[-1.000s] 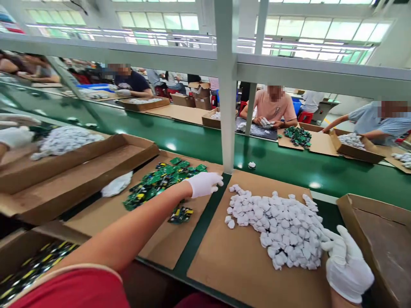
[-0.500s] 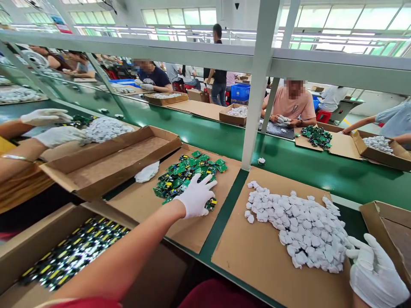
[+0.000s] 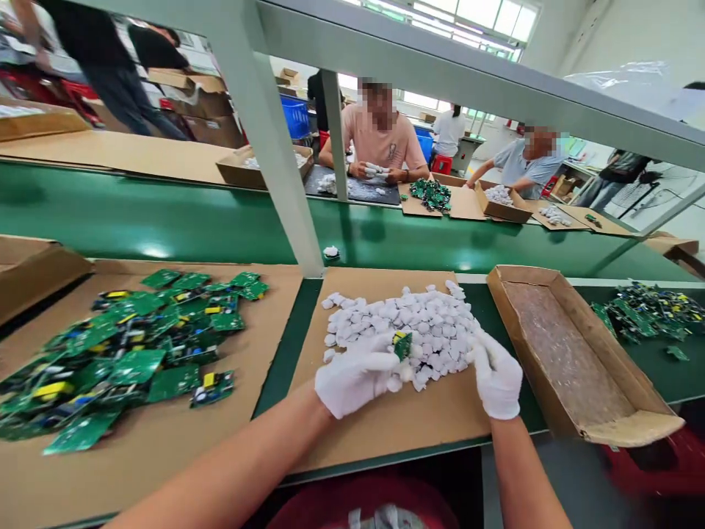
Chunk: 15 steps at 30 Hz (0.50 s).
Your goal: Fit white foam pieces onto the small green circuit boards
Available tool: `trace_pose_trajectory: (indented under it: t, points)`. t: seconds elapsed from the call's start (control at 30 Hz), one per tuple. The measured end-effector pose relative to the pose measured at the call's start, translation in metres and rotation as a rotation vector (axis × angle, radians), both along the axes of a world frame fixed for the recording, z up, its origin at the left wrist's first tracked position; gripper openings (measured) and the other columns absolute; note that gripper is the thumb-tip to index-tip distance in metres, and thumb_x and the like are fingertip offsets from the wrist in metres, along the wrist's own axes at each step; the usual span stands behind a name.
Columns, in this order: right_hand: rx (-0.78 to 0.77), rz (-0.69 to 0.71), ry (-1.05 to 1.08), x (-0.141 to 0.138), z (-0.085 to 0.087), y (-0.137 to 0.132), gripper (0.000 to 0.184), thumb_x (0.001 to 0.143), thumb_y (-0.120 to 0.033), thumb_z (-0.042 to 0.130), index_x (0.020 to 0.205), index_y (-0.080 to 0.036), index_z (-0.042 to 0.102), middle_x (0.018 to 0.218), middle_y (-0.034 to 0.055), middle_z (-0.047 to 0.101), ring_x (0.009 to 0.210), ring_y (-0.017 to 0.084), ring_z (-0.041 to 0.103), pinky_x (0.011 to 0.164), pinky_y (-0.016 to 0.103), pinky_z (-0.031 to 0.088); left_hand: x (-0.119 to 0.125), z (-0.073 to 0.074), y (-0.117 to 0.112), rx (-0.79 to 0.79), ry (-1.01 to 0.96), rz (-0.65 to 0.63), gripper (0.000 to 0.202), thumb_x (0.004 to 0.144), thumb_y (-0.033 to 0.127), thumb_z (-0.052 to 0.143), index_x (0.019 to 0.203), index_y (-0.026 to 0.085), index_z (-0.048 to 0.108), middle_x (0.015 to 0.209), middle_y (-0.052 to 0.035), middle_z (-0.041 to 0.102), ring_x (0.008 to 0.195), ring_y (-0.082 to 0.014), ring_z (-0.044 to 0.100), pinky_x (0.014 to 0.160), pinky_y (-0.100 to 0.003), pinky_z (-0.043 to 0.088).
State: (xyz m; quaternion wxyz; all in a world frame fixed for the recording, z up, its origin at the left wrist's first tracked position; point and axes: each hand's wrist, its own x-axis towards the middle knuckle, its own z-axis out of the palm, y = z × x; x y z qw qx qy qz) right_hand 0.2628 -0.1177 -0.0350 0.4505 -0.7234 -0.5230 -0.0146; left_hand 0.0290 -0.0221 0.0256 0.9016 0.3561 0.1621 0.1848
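My left hand (image 3: pixel 352 376), in a white glove, grips a small green circuit board (image 3: pixel 403 345) with a yellow part on it, held over the near left side of a pile of white pieces (image 3: pixel 399 314). At the pile's right edge is my gloved right hand (image 3: pixel 499 376), its fingers drawn together against the white pieces; whatever lies between the fingertips is hidden. The pile rests on a cardboard sheet (image 3: pixel 330 433). Further left, a heap of green circuit boards (image 3: pixel 137 360) with yellow and blue parts lies on another cardboard sheet (image 3: pixel 192 455).
An open cardboard box (image 3: pixel 573 353) stands to the right, with more circuit boards (image 3: pixel 650 312) beyond it. A slanting white post (image 3: pixel 286 147) rises behind the sheets, before a green conveyor belt (image 3: pixel 396 242). Across it, a person in a pink shirt (image 3: pixel 385 139) handles white pieces.
The view has swung right. My left hand has left the circuit board heap with one board and moved over to the white pile. My right hand's spread fingers have come together at the pile's edge.
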Motion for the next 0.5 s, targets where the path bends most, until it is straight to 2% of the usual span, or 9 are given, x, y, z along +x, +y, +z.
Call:
trace_pose_trajectory:
  t: [0.07, 0.13, 0.23, 0.33, 0.4, 0.5]
  points:
    - [-0.031, 0.068, -0.062, -0.009, 0.001, -0.013, 0.026, 0.085, -0.028, 0.049, 0.104, -0.020, 0.065, 0.092, 0.0066, 0.069, 0.068, 0.015, 0.064, 0.061, 0.026, 0.050, 0.016, -0.002, -0.004, 0.027, -0.040, -0.083, 0.035, 0.059, 0.025, 0.074, 0.088, 0.015, 0.058, 0.082, -0.0059, 0.060, 0.071, -0.0132, 0.057, 0.053, -0.019, 0.039]
    - [-0.076, 0.114, -0.112, -0.019, 0.002, -0.023, 0.021, 0.082, -0.026, 0.053, 0.097, -0.021, 0.067, 0.086, 0.0047, 0.068, 0.061, 0.013, 0.061, 0.056, 0.025, 0.047, 0.026, -0.006, -0.004, 0.087, -0.029, -0.093, 0.035, 0.057, 0.028, 0.076, 0.084, 0.014, 0.058, 0.080, -0.0062, 0.061, 0.071, -0.0147, 0.058, 0.054, -0.021, 0.040]
    - [-0.197, 0.190, -0.208, -0.036, 0.006, -0.027, 0.020, 0.081, -0.023, 0.053, 0.096, -0.024, 0.067, 0.078, 0.0012, 0.065, 0.052, 0.011, 0.055, 0.055, 0.024, 0.043, 0.028, -0.017, 0.000, 0.183, 0.030, -0.017, 0.036, 0.059, 0.035, 0.074, 0.082, 0.014, 0.056, 0.071, -0.0044, 0.061, 0.061, -0.0125, 0.055, 0.054, -0.023, 0.039]
    - [-0.306, 0.269, -0.320, -0.056, 0.006, -0.022, 0.025, 0.077, -0.025, 0.059, 0.102, -0.028, 0.064, 0.083, 0.0006, 0.062, 0.062, 0.014, 0.057, 0.060, 0.026, 0.042, 0.022, -0.026, 0.002, 0.251, 0.081, 0.071, 0.035, 0.060, 0.036, 0.073, 0.080, 0.014, 0.054, 0.063, 0.0014, 0.055, 0.049, -0.0061, 0.045, 0.048, -0.020, 0.031]
    - [-0.339, 0.297, -0.357, -0.067, 0.003, -0.018, 0.026, 0.073, -0.025, 0.064, 0.099, -0.027, 0.064, 0.087, 0.0015, 0.061, 0.072, 0.017, 0.058, 0.063, 0.026, 0.041, 0.017, -0.030, 0.003, 0.249, 0.082, 0.070, 0.039, 0.060, 0.035, 0.073, 0.089, 0.016, 0.054, 0.063, 0.0045, 0.051, 0.045, -0.0037, 0.040, 0.043, -0.019, 0.025]
    - [-0.297, 0.328, -0.349, -0.073, -0.005, -0.019, 0.006, 0.075, -0.021, 0.061, 0.081, -0.023, 0.062, 0.083, 0.0023, 0.059, 0.077, 0.017, 0.057, 0.065, 0.026, 0.040, 0.014, -0.032, 0.003, 0.210, 0.083, 0.038, 0.051, 0.063, 0.035, 0.071, 0.108, 0.021, 0.049, 0.067, 0.0052, 0.051, 0.043, -0.0032, 0.041, 0.040, -0.018, 0.021]
